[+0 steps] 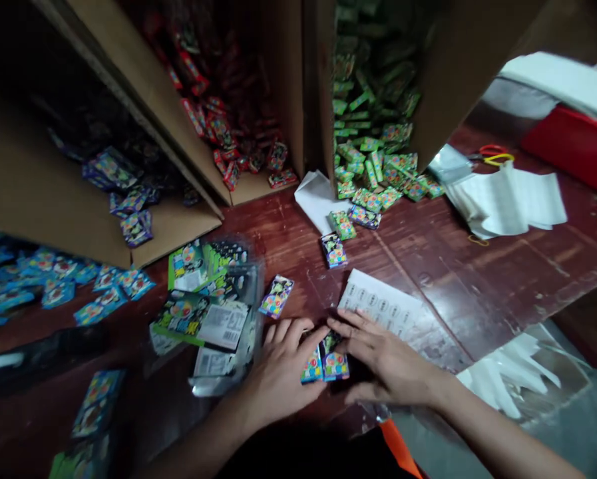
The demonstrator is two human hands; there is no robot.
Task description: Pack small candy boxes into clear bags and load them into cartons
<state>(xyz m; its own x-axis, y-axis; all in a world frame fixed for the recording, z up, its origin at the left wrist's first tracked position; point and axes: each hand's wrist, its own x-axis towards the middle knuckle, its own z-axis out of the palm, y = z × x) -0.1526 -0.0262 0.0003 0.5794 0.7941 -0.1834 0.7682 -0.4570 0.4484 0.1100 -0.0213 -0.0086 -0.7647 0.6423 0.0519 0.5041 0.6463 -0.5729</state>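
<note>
Two small printed cartons lie side by side on the table between my hands: a blue carton (312, 367) and a purple carton (336, 367). My left hand (283, 366) closes around the blue carton, index finger over its far end and thumb at its near end. The fingers of my right hand (378, 356) bend over the far end of the purple carton, its thumb near the close corner; my fingers partly cover both cartons. A sheet of round stickers (385, 306) lies beyond my right hand. Another purple carton (277, 296) lies beyond my left hand.
Open cardboard boxes (178, 223) hold purple, red cartons (223, 133) and green cartons (373, 166). Blue cartons (53, 276) spread at left. Printed packaging (203, 313) is stacked left of my hands. Folded white paper (512, 196) and yellow-handled scissors (498, 159) lie at right.
</note>
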